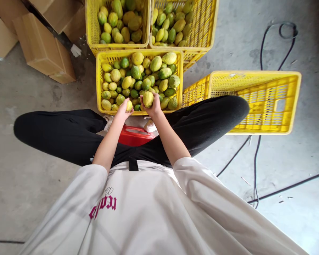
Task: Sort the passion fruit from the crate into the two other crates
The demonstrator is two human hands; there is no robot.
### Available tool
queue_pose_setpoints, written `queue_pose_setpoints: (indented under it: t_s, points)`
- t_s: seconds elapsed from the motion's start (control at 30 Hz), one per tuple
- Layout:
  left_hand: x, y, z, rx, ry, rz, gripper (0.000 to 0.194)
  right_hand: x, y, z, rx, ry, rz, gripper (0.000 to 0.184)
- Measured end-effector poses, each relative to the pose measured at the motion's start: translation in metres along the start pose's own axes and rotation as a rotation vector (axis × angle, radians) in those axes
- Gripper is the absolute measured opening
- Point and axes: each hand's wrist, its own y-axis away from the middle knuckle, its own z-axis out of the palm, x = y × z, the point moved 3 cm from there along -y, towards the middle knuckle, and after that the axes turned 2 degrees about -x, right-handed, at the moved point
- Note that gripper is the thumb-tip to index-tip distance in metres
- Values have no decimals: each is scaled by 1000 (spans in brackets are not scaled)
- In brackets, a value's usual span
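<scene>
We grasp a small fruit (129, 106) in our left hand (124, 109) and a larger fruit (148, 99) in our right hand (155, 106), both at the filled crate's (98, 83) near side, set before our legs (204, 125) presumably for easy reach.

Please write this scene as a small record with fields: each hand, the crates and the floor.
Left hand: holds a yellow fruit
Right hand: holds a yellowish-green fruit
Near crate: yellow, full of mixed green and yellow fruits
Far crates: two, yellow, holding similar fruits
Right-side crate: yellow, beside the right leg
Floor: grey; cardboard boxes left, black cable right
</scene>
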Motion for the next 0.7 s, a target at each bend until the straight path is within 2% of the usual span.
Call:
queue_pose_setpoints:
  t_s: [0.1,0.2,0.33,0.43,0.53,0.7]
  points:
    - [0,1,2,-75,-18,-42,41,-1,-1,1,-3,11,-1,38]
    - [1,3,3,-123,-15,-25,41,0,1,3,-7,2,4,34]
    - [1,6,4,-137,-27,-8,31,1,7,6,-3,19,-5,36]
    - [0,8,4,-140,-38,15,21,2,8,5,-6,48,-36,23]
    - [0,9,4,-130,-68,52,27,3,4,1,8,83,-69,16]
    - [0,10,2,-113,-71,96,25,4,-5,-4,-3,88,-59,32]
